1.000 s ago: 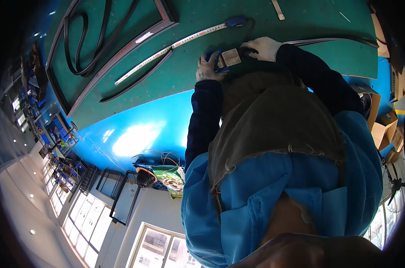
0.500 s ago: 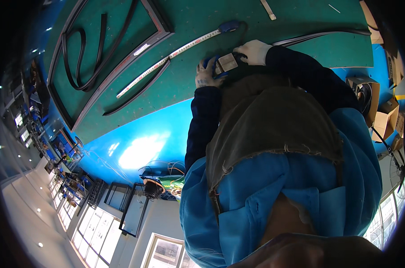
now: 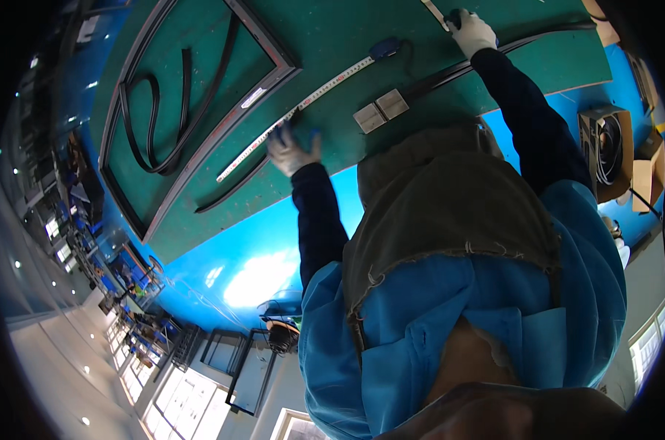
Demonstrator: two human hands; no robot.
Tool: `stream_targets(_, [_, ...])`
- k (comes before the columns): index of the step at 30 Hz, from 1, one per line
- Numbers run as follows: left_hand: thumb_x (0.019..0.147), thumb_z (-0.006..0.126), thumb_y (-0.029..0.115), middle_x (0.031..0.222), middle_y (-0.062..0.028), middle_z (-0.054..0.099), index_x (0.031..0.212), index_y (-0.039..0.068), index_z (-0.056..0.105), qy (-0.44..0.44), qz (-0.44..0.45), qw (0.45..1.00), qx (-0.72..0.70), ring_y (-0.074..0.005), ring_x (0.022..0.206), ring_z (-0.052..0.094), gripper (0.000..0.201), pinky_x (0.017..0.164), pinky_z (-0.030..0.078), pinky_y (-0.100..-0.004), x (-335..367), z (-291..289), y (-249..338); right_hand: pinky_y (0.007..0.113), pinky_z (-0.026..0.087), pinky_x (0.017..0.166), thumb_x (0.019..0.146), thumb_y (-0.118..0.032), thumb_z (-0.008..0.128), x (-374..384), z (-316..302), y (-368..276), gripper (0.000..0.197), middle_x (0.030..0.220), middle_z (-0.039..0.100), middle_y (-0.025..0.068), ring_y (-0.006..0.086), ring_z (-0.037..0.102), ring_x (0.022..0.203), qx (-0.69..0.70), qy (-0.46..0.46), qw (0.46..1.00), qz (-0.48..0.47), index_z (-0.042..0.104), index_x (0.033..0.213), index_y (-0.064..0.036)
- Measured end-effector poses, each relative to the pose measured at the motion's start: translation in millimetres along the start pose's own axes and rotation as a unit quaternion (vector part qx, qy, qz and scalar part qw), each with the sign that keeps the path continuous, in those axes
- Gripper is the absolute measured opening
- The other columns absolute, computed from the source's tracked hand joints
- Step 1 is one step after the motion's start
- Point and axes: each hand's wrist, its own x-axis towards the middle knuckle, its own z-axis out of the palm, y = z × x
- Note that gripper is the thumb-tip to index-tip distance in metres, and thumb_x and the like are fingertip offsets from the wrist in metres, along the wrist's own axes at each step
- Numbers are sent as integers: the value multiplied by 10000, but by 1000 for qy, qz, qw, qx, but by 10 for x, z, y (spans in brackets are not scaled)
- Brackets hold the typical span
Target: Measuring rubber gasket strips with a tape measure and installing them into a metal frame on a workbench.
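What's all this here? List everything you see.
Tape measure: one, white and blue, centre
Square pieces: two, light grey, centre
Frame: one, dark, left
Looped strips: count unclear, black, inside frame
Curved strip: one, dark, below tape
Long strips: count unclear, black, right
Bar: one, pale, top
Table: one, green, top
Floor: one, blue, below table
Boxes: several, brown, far right
Windows: several, bright, lower edges
Clutter: uncountable, mixed, lower left
Apron: one, brown, middle
Shirt: one, blue, bottom
Left hand: one, white glove, at tape
Right hand: one, white glove, at bar's end
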Motion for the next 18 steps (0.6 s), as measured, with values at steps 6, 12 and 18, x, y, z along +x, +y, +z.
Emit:
stream_targets(6, [667,692,330,1095,-125,553,1057,184,599,-88,45,993,61,-348,972,537,427,841,438,-474,-246,395,-1005,406,494,796,773,-441,618,1,338,-117,504,1035,607,173,305,614,940,-66,32,992,101,549,1106,-69])
stream_targets(12, [620,729,384,1115,-134,546,1040,201,600,-80,109,991,-11,-343,1019,518,476,855,438,-471,-435,307,-1227,405,495,759,753,-294,620,-165,12,-360,328,873,634,183,338,610,862,88,72,984,137,604,979,-57])
stream_targets(18, [666,707,429,1061,-135,573,998,118,613,-163,179,966,-87,-345,963,540,464,827,436,-463,-25,-50,-1044,377,486,688,694,-179,702,-801,16,-340,263,833,635,142,303,617,777,379,178,905,76,597,879,-25])
